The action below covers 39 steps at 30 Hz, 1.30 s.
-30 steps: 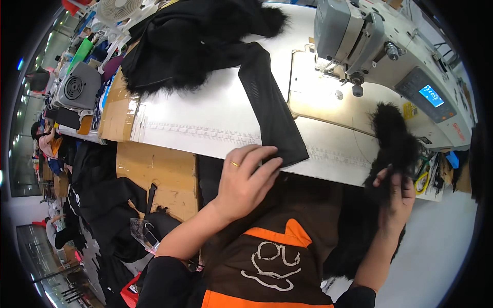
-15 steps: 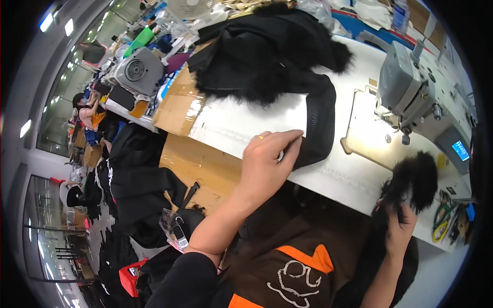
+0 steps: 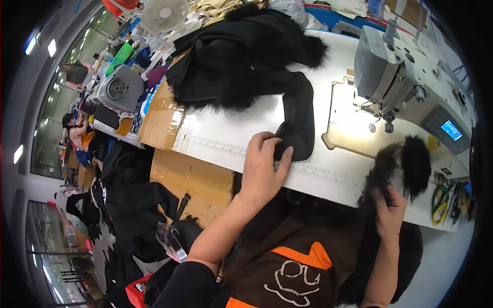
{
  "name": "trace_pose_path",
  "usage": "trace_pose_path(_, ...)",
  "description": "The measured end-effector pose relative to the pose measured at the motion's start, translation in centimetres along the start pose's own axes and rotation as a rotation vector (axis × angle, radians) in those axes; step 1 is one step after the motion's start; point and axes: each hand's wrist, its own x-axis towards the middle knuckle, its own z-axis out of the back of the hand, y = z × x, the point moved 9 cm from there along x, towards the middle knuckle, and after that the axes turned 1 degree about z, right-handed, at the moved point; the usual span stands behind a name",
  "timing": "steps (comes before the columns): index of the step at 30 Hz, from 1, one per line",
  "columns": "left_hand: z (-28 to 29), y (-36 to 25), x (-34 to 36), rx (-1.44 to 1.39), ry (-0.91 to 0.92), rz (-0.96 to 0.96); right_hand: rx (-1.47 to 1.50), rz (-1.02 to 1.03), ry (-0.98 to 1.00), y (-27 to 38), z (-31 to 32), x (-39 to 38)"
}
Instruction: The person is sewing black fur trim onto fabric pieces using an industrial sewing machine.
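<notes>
A flat black fabric strip [image 3: 299,126] bends down across the white sewing table from a heap of black cloth with fur trim [image 3: 231,61]. My left hand [image 3: 263,167] is closed on the near end of that strip, fingers on top and thumb at its lower edge. At the table's right front edge my right hand [image 3: 390,208] grips a black fur strip [image 3: 382,167], part of which loops up and over beside it. Between and beyond the hands stands a grey sewing machine [image 3: 382,72], its lamp lighting the needle plate [image 3: 354,120].
A ruler scale [image 3: 328,174] runs along the table's front edge. Cardboard [image 3: 190,185] lies at the left, with black cloth below it. Scissors with yellow handles [image 3: 439,213] lie at the right. A white fan [image 3: 164,15] stands behind; another person [image 3: 77,133] is far left.
The whole view has shifted, moving the table and machine leftward in the picture. My left fingers have shifted on the strip's end, and the fur in my right hand has spread into two tufts.
</notes>
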Motion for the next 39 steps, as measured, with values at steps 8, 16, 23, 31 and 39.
trace_pose_path(8,-0.7,1.8,2.3,-0.037,0.125,0.176,-0.039,0.007,0.036,2.1,-1.0,0.4)
trace_pose_path(16,0.0,-6.4,6.6,-0.485,0.517,-0.048,-0.045,0.321,0.111,11.5,-3.2,2.1)
trace_pose_path(23,-3.2,-8.9,7.1,-0.525,0.797,-0.195,-0.200,0.528,0.319,14.3,-6.7,3.8)
trace_pose_path(31,-4.1,-7.9,7.1,-0.668,0.719,-0.144,-0.310,0.152,0.574,10.0,-10.7,4.7)
trace_pose_path(39,-4.3,-7.1,6.3,-0.249,0.830,0.129,-0.532,0.612,0.416,11.8,-11.6,2.3)
